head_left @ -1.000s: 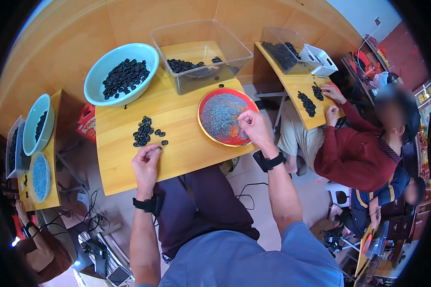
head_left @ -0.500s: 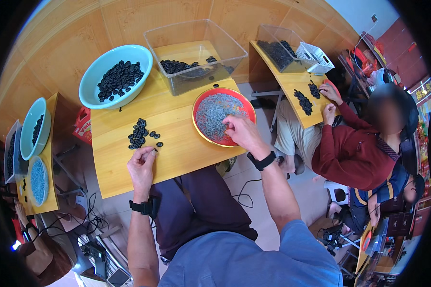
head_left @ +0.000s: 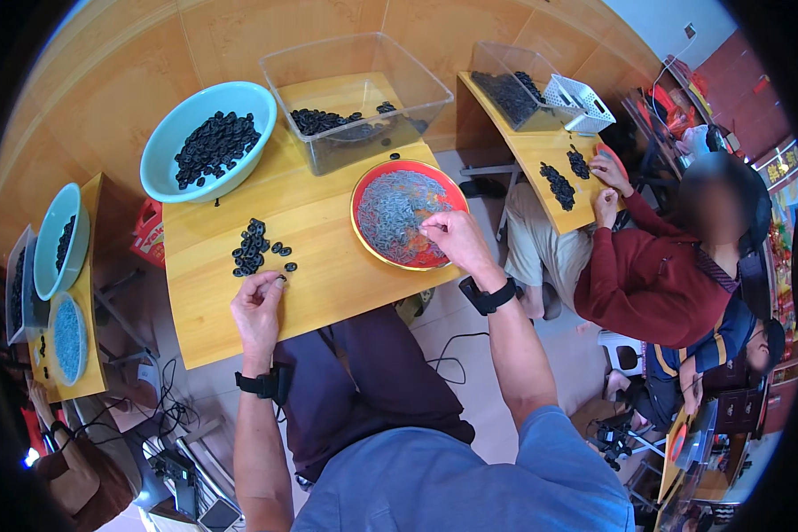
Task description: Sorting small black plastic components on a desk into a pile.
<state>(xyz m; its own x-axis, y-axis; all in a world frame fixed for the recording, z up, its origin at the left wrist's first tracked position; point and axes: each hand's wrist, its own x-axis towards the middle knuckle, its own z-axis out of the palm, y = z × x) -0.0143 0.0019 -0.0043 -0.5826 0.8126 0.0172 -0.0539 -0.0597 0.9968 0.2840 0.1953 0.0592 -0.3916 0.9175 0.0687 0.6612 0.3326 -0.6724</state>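
My left hand (head_left: 257, 306) rests on the small wooden table (head_left: 328, 275), pinching a small black ring at its fingertips, just below a loose pile of black rings (head_left: 253, 248). My right hand (head_left: 452, 238) reaches into the red bowl (head_left: 363, 191) of thin grey rings, fingers pinched at the grey mass; whether a piece is between them is too small to tell. Both wrists wear black bands.
A teal bowl of black rings (head_left: 208, 146) and a clear plastic bin (head_left: 355, 97) stand at the table's far side. A person in a dark red top (head_left: 656, 266) works at the neighbouring table (head_left: 541, 146) on the right. Another table with bowls (head_left: 62, 293) stands left.
My right hand has stayed in the red bowl, shifting slightly across it. My left hand has come up closer to the pile of black rings.
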